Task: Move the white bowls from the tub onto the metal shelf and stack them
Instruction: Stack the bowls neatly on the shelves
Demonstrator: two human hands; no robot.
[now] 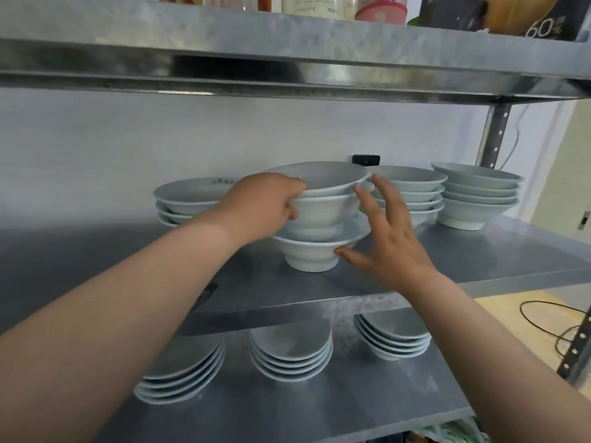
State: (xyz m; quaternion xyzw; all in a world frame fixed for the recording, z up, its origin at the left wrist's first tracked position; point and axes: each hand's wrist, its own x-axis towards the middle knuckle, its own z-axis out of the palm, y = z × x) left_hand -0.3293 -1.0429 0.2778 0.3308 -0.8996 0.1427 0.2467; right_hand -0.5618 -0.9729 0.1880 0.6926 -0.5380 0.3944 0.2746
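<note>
Forearms, bare, reach up from the lower edge. Nearest, on the bottom tier, stand three low stacks of pale white bowls (291,353). Above them is the grey metal shelf (479,251), where the work is happening. The left hand (265,203) grips a nested pair of white footed bowls (319,187) by the rim, thumb over the lip and fingers curled beneath. The pair's foot is inside a single white bowl (311,254) standing at the shelf's middle; whether it is fully seated cannot be told. The right hand (393,238) is spread wide and holds nothing, its thumb tip at the single bowl's flank and its fingers just beside the pair's rim. Behind, against the pale wall, a row of three taller bowl stacks (476,193) stands. The tub is out of view, so how many bowls remain cannot be judged. Much of the stacking looks done, with this new pile just begun. A steel upper shelf (287,59) carrying jars crosses the top.
</note>
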